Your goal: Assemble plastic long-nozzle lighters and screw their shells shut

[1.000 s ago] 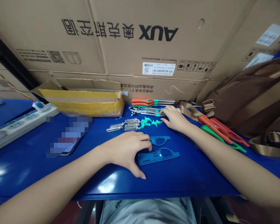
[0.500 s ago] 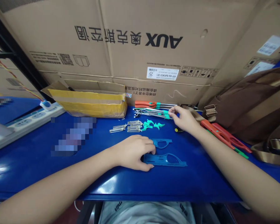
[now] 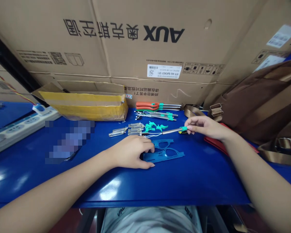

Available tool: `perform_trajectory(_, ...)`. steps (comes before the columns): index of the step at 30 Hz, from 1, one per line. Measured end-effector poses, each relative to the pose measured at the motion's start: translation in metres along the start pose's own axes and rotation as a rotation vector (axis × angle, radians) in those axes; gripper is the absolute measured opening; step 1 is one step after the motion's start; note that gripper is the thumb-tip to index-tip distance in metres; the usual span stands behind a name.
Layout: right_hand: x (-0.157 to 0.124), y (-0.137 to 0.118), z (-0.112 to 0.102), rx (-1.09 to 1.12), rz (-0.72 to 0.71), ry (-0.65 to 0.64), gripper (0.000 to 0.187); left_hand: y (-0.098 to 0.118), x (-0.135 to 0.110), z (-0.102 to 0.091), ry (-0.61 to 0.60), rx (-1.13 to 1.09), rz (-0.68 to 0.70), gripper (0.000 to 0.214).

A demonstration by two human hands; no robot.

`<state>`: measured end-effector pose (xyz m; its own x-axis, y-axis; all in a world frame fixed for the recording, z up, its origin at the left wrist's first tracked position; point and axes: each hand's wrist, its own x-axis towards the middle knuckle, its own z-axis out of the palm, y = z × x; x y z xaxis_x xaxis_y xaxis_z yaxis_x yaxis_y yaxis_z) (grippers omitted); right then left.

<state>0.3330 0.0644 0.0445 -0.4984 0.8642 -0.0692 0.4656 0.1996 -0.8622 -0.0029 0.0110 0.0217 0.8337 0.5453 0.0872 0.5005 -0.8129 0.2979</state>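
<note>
My right hand (image 3: 203,127) pinches the green-tipped end of a metal lighter tube (image 3: 171,131). Thin wires trail from the tube's left end, above the blue parts. My left hand (image 3: 132,152) curls its fingers and thumb around the left end of a translucent blue lighter shell half (image 3: 165,156), lying on the blue table. Just behind it is a second blue shell half (image 3: 163,143), close to my left fingertips. Beyond lie small green trigger pieces (image 3: 150,126), several clear lighter-fuel tanks (image 3: 135,128), and more metal tubes with wires (image 3: 160,115).
Orange-handled lighters (image 3: 147,105) lie stacked at the back. A taped cardboard box (image 3: 87,105) stands back left, near a power strip (image 3: 29,123). A red item (image 3: 217,144) lies beneath my right wrist, beside a brown bag (image 3: 262,100). Large cardboard (image 3: 126,55) forms the back wall.
My right hand has lifted one wired metal tube from the group at the back and brought it nearer and to the right. My left hand stays on the blue shell half. The view has shifted slightly.
</note>
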Motion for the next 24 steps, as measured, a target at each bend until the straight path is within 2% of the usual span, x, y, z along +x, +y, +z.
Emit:
perform_trajectory(5, -0.006, 0.003, -0.009, -0.047, 0.124, -0.288, 0.045, -0.002, -0.001, -0.002, -0.030, 0.048, 0.001, 0.032)
perform_trajectory(8, -0.010, 0.001, -0.011, -0.148, 0.161, -0.380, 0.045, -0.005, -0.003, -0.007, -0.041, 0.103, 0.013, 0.031)
perform_trajectory(12, -0.015, -0.001, -0.015, -0.353, 0.169, -0.399, 0.048, -0.008, -0.005, -0.016, -0.088, 0.094, 0.026, 0.028)
perform_trajectory(16, -0.015, -0.002, -0.013, -0.460, 0.148, -0.418, 0.048, -0.010, -0.006, -0.021, -0.111, 0.103, 0.015, 0.027)
perform_trajectory(19, -0.013, -0.007, 0.003, -0.447, 0.003, -0.344, 0.045, -0.009, -0.006, -0.023, -0.124, 0.144, 0.002, 0.026)
perform_trajectory(21, -0.010, -0.013, 0.019, -0.434, -0.111, -0.295, 0.039, -0.008, -0.006, -0.023, -0.116, 0.171, -0.003, 0.028)
perform_trajectory(24, -0.007, -0.020, 0.043, -0.464, -0.207, -0.266, 0.028, -0.008, -0.006, -0.020, -0.089, 0.178, 0.008, 0.031)
